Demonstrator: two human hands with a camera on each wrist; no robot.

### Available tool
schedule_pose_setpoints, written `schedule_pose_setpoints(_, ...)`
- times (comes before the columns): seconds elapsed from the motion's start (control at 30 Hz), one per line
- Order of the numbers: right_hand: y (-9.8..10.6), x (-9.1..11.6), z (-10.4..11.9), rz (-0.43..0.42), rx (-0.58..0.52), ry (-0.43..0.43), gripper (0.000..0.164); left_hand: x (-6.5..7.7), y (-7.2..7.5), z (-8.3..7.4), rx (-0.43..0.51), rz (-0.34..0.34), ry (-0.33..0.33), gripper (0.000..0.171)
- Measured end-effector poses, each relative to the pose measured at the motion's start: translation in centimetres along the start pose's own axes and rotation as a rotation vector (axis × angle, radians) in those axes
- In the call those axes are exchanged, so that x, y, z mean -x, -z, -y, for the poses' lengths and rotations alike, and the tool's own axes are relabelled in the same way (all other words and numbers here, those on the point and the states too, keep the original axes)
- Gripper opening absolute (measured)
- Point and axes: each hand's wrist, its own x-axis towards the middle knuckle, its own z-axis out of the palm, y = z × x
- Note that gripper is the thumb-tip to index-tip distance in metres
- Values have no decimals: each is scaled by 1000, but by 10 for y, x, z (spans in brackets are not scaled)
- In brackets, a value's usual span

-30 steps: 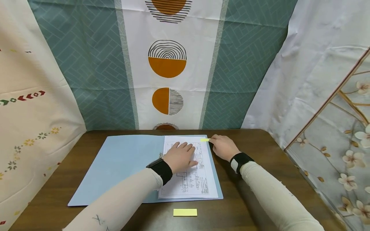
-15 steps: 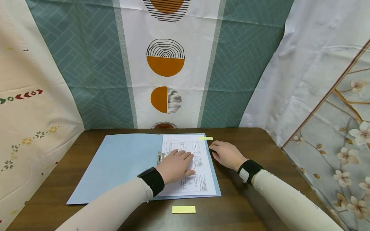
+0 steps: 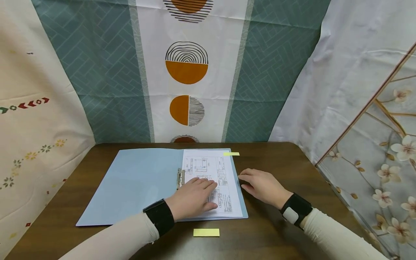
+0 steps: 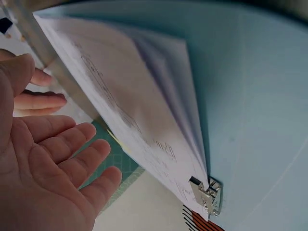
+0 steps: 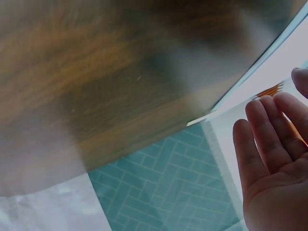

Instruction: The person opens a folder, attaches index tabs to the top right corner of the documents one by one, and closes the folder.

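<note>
A light blue folder point(image 3: 139, 184) lies spread out on the brown table, with printed sheets of line drawings point(image 3: 208, 164) on its right side. A metal clip point(image 4: 208, 195) stands at the sheets' left edge. At the top right corner, a yellow sticky strip point(image 3: 231, 154) juts out past the folder's edge. My left hand point(image 3: 195, 196) is over the lower part of the sheets, fingers extended; the left wrist view shows its palm facing the page with a gap between. My right hand point(image 3: 264, 186) hovers by the folder's right edge, fingers loosely bent, holding nothing.
A second yellow sticky strip point(image 3: 206, 232) lies on the table point(image 3: 266, 231) in front of the folder. Patterned cloths point(image 3: 276, 72) hang behind and at both sides of the table.
My right hand has let go of the yellow strip at the corner and drawn back toward me. My left hand has slid down the sheets toward me, uncovering the clip.
</note>
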Motion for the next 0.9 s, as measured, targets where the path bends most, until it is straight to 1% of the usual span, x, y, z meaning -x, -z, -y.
schedule_pose_setpoints(0.1,1,8,7,-14,-20,20,35,6,0,-3,27,-10,-16,72)
schedule_pose_setpoints(0.2,2,14,14,-2,-37,40,34,11,1,-5,58,-10,-19,71)
schedule_pose_setpoints(0.37,6,19,24,11,-66,56,29,18,1,-10,71,-6,-30,69)
schedule_pose_setpoints(0.53,9,24,28,31,-79,70,24,19,-4,-14,95,-5,-45,67)
schedule_pose_setpoints(0.7,7,29,33,53,-91,85,23,18,-8,-16,88,-16,-60,68)
schedule_pose_setpoints(0.9,6,33,36,45,-105,95,23,19,-11,-17,78,-25,-58,65)
